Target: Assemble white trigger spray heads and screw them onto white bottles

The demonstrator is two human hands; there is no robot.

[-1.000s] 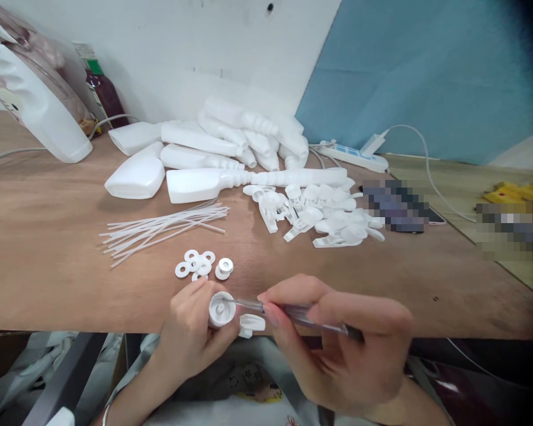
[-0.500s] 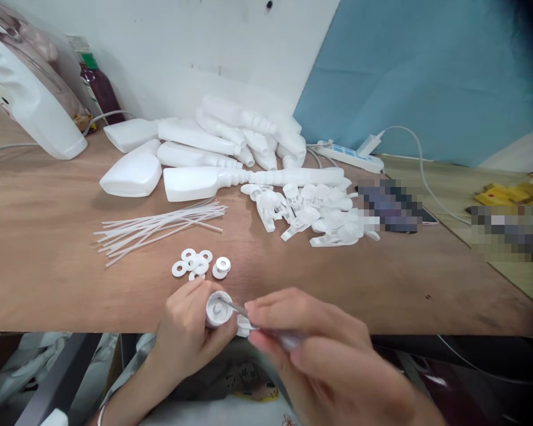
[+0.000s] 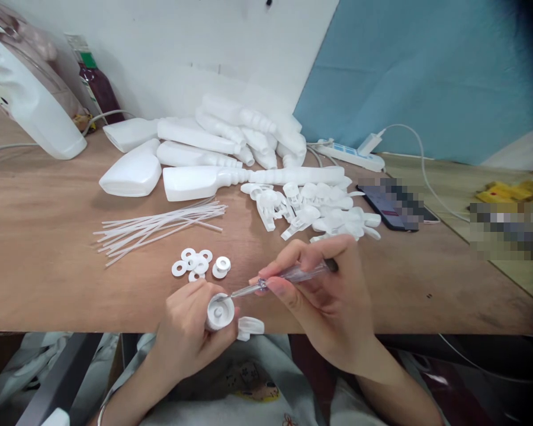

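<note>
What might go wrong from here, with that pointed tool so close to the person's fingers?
Perhaps two things. The clear-handled tool in the right hand has its thin tip at the mouth of the white cap; a slip might jab the left hand gripping it. And the loose white rings lie just beyond the left hand, so a nudge could scatter them.

Workshop bench (image 3: 62,236) with heaped bottles (image 3: 204,137)

A dark red bottle (image 3: 98,92) with a green band is near the white wall (image 3: 160,53); a power strip (image 3: 352,156) lies below the blue sheet (image 3: 413,89), behind a phone (image 3: 387,207).
</note>
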